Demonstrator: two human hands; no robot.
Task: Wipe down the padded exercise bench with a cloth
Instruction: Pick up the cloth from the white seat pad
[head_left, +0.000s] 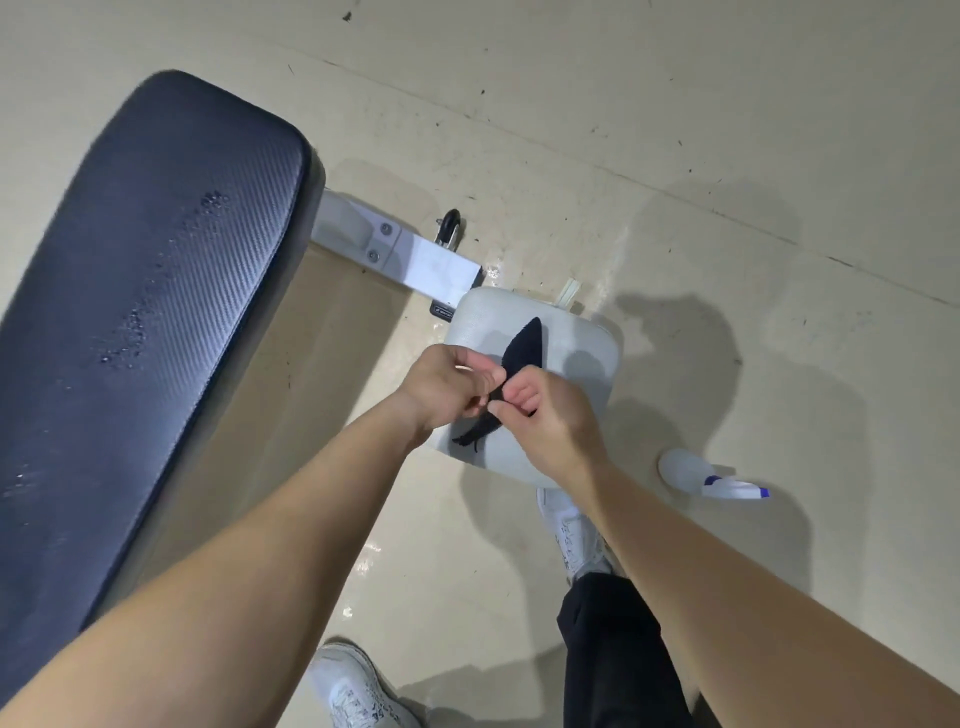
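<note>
A long dark padded bench (135, 291) fills the left side, with wet droplets along its middle. A small black cloth (522, 351) is pinched between both hands over a light grey pad (582, 358) to the bench's right. My left hand (447, 384) grips the cloth from the left. From the right, my right hand (540, 415) has its fingers closed on the cloth. One pointed end of the cloth sticks up and a frayed end hangs below the hands.
A white metal frame bar (415, 260) joins the bench and the grey pad. A white spray bottle with a blue nozzle (711, 478) lies on the beige floor at the right. My white shoes (571, 530) stand below the pad.
</note>
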